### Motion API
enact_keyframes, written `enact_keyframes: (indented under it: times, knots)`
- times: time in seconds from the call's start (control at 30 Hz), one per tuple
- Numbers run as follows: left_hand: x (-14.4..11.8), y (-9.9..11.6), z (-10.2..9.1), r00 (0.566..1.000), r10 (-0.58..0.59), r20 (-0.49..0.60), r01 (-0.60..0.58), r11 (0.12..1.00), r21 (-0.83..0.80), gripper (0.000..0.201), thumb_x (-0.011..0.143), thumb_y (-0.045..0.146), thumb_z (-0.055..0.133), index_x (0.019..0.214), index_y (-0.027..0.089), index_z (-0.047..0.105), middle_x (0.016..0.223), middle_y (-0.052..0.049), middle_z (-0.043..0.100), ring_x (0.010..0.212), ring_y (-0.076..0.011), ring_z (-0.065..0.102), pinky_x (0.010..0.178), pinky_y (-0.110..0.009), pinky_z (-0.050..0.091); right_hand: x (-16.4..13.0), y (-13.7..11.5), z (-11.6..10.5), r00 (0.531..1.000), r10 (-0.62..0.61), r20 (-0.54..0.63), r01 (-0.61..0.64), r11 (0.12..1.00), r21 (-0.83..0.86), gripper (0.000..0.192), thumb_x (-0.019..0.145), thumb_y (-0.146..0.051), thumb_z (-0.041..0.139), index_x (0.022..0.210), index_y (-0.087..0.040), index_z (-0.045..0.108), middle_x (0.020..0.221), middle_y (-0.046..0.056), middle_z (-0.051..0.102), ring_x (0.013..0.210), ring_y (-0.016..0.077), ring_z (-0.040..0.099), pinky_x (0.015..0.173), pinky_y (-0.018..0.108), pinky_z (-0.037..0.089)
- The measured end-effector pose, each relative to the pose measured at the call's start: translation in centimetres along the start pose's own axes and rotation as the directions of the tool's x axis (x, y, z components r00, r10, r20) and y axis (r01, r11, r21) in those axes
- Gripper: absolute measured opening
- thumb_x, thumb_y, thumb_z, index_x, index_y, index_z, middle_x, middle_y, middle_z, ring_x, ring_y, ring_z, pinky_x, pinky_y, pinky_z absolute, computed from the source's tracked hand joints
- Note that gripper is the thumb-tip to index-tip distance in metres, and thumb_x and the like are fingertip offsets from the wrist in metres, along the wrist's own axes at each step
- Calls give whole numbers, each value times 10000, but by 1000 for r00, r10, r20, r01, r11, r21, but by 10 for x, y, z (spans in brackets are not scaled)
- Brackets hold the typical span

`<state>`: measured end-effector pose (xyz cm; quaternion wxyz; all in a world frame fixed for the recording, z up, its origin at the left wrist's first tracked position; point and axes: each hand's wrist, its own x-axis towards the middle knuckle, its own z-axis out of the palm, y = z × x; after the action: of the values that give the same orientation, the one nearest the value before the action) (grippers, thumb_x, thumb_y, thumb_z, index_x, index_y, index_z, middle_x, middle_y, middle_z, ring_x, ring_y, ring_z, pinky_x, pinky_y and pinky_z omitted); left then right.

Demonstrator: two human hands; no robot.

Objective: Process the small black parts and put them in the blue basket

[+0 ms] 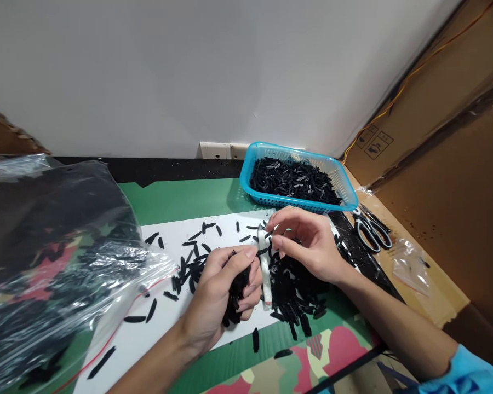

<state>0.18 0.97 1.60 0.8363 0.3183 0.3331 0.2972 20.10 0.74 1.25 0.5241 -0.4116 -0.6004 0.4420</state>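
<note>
My left hand [230, 284] is closed around a clump of slim black pieces [237, 290], which stick out below the fingers. My right hand [306, 241] hovers just to the right, thumb and fingers apart, with nothing visible between them. One slim black piece [262, 252] shows between the two hands, near the left thumb tip. A narrow white strip [264, 273] lies upright in view between my hands. Beneath the right hand is a heap of the same black pieces [290, 290]. More are scattered on a white sheet [225, 232], left of the heap.
A blue plastic basket [248, 189] full of black pieces stands at the back. Clear plastic bags [119, 262] cover the left side. Scissors [372, 232] and a small bag [411, 265] lie right, beside a cardboard box [447, 148]. The wall outlet [216, 150] is behind.
</note>
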Motion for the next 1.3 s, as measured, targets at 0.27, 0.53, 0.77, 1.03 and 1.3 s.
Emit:
enact_keyframes:
  times: [0.27, 0.53, 0.77, 1.03, 1.3]
  knots:
    - [2, 1, 0, 998, -45, -36, 42, 997, -70, 465, 938, 480, 651, 621, 172, 507, 536, 47, 419, 399, -62, 314, 363, -174, 232, -3, 3, 8, 993, 86, -77, -83, 995, 48, 252, 950, -416, 747, 849, -192, 690, 543, -59, 547, 422, 77, 445, 403, 215, 349]
    - [1, 3, 1, 996, -85, -38, 77, 981, -176, 457, 912, 460, 684, 610, 172, 497, 518, 56, 412, 390, -54, 293, 352, -161, 237, -2, 2, 5, 993, 41, 106, -52, 994, 97, 389, 894, -317, 815, 1254, -245, 686, 882, -3, 673, 570, 85, 520, 505, 231, 430]
    - [2, 4, 0, 987, -158, -20, 144, 938, -315, 425, 910, 395, 668, 593, 171, 495, 505, 64, 403, 380, -48, 251, 314, -144, 245, -8, 13, 23, 991, 128, 28, -131, 983, 127, 174, 945, -307, 762, 1101, -232, 753, 869, 5, 713, 526, 78, 553, 476, 217, 457]
    - [2, 5, -1, 981, -193, 11, 186, 930, -317, 441, 870, 411, 724, 585, 176, 484, 483, 68, 406, 374, -51, 254, 311, -152, 262, -5, 13, 21, 992, 125, 11, -125, 974, 189, 156, 935, -314, 785, 1046, -208, 762, 783, -8, 690, 505, 68, 552, 462, 192, 441]
    - [0, 3, -2, 980, -190, 57, 198, 920, -339, 429, 917, 420, 676, 611, 178, 497, 498, 71, 412, 377, -51, 251, 313, -146, 266, -8, 13, 22, 997, -73, 10, 73, 983, -170, 105, 1037, -303, 618, 1027, -210, 664, 678, -28, 635, 495, 111, 587, 471, 231, 485]
